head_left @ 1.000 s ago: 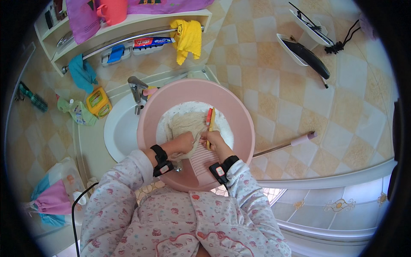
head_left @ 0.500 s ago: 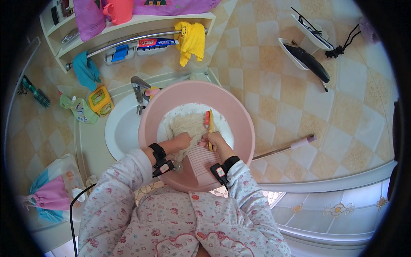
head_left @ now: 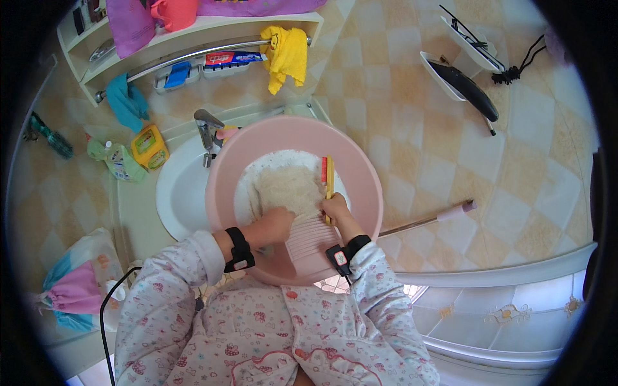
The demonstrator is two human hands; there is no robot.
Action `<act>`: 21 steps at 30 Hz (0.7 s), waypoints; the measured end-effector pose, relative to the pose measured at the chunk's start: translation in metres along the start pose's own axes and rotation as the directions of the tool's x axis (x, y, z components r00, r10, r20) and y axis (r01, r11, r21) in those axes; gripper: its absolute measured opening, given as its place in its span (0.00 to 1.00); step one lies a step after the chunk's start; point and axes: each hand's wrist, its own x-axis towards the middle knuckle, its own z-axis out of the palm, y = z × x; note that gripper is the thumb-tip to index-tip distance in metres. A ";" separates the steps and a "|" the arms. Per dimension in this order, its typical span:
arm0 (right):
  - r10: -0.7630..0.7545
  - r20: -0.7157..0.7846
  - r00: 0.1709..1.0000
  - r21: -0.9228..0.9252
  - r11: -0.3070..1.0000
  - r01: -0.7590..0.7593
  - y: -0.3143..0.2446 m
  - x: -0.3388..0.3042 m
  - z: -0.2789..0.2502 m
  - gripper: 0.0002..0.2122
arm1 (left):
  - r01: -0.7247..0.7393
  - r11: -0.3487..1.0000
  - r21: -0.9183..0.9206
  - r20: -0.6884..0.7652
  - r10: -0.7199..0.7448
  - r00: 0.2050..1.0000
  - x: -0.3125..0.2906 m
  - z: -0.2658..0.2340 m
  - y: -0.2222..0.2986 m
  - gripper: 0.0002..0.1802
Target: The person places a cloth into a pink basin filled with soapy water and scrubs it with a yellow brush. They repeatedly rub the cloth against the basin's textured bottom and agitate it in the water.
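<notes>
A large pink basin point(head_left: 358, 164) holds sudsy water and a soaked beige cloth point(head_left: 286, 186). My left hand point(head_left: 275, 225) is closed on the near part of the cloth, at the upper edge of a pink ribbed washboard point(head_left: 312, 241). In my right hand point(head_left: 335, 209) is a scrubbing brush point(head_left: 329, 177) with a yellow handle and red bristles. The fingers wrap round its near end, and its head is raised beside the cloth's right edge, bristles facing left. The washboard leans against the near side of the basin.
Left of the basin is a white sink point(head_left: 174, 193) with a metal faucet point(head_left: 207, 132). A yellow bottle point(head_left: 150, 147) and a green pouch point(head_left: 119, 161) stand beside it. A rail point(head_left: 193, 58) with a yellow towel point(head_left: 283, 61) runs above. A pole point(head_left: 418, 225) lies to the right.
The right hand has moved right with the brush, away from over the cloth. My left hand has shifted slightly toward me on the cloth.
</notes>
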 end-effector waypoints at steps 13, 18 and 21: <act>-0.339 0.282 0.898 -0.770 0.478 0.422 0.006 -0.162 -0.025 0.20 | 0.140 0.983 0.118 0.414 -0.177 0.893 0.036 0.030 -0.032 0.66; -0.311 0.196 0.930 -0.905 0.309 0.294 -0.004 -0.136 -0.017 0.21 | 0.190 0.975 0.116 0.501 -0.223 0.836 0.038 0.027 -0.028 0.70; -0.436 0.156 0.886 -0.876 0.353 0.328 -0.002 -0.122 -0.018 0.22 | 0.193 0.971 0.144 0.502 -0.240 0.831 0.040 0.020 -0.025 0.71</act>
